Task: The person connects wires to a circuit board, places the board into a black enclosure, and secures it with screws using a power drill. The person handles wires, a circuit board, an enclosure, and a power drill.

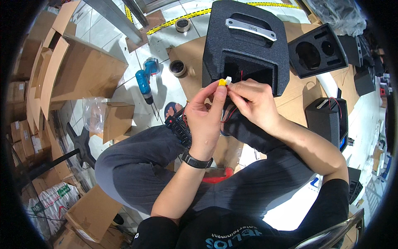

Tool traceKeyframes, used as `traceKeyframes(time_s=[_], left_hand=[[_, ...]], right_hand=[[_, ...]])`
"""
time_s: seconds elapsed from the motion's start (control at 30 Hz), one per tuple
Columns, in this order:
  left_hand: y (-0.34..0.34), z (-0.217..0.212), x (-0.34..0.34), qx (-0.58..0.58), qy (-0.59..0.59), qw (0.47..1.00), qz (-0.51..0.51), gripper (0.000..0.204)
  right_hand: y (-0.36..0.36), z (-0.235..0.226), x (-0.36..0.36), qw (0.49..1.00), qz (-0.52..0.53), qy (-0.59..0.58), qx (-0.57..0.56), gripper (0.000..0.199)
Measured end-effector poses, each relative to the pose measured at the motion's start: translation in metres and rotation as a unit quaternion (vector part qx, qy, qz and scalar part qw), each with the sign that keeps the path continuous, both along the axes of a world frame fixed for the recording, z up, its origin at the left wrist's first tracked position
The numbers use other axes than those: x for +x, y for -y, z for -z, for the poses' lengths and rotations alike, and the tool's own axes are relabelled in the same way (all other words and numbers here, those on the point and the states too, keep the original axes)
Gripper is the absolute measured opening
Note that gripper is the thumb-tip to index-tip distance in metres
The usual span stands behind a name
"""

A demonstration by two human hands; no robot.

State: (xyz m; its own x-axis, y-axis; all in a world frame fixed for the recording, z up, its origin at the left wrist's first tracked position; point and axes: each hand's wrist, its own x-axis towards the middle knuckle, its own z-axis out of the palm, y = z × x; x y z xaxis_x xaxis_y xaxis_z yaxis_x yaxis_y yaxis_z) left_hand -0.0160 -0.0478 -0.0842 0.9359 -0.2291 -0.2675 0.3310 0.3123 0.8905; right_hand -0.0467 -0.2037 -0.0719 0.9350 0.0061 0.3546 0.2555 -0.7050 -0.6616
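Observation:
My left hand (206, 111) pinches a small yellow connector (222, 82) between thumb and fingers. Against it sits a white connector piece (228, 79), and the closed fingertips of my right hand (253, 99) are at it. Thin red and black wires (229, 115) run down below the hands. A black control panel (179, 129) with knobs and jacks rests by my left wrist, over my leg. Just beyond the hands stands a black speaker cabinet (213, 45) with a silver handle (251, 29) and a rectangular recess, from which a red wire sticks out.
A blue cordless drill (144, 83) stands on the tiles to the left, near two round tubs of dark screws (177, 67). Another speaker cabinet (315, 50) with round cutouts lies at the right, above a smaller black one (325, 120). Cardboard boxes (83, 66) crowd the left side.

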Motion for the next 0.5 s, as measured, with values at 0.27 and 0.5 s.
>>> traceKeyframes(time_s=[0.27,0.5], left_hand=[[-0.001,0.000,0.003,0.102,0.140,0.985,-0.024,0.021],[-0.008,-0.001,0.012,0.278,0.292,0.913,-0.057,0.015]], right_hand=[[0.003,0.002,-0.002,0.999,-0.034,0.019,-0.029,0.016],[-0.001,0.004,0.001,0.995,-0.046,-0.026,0.085,0.018]])
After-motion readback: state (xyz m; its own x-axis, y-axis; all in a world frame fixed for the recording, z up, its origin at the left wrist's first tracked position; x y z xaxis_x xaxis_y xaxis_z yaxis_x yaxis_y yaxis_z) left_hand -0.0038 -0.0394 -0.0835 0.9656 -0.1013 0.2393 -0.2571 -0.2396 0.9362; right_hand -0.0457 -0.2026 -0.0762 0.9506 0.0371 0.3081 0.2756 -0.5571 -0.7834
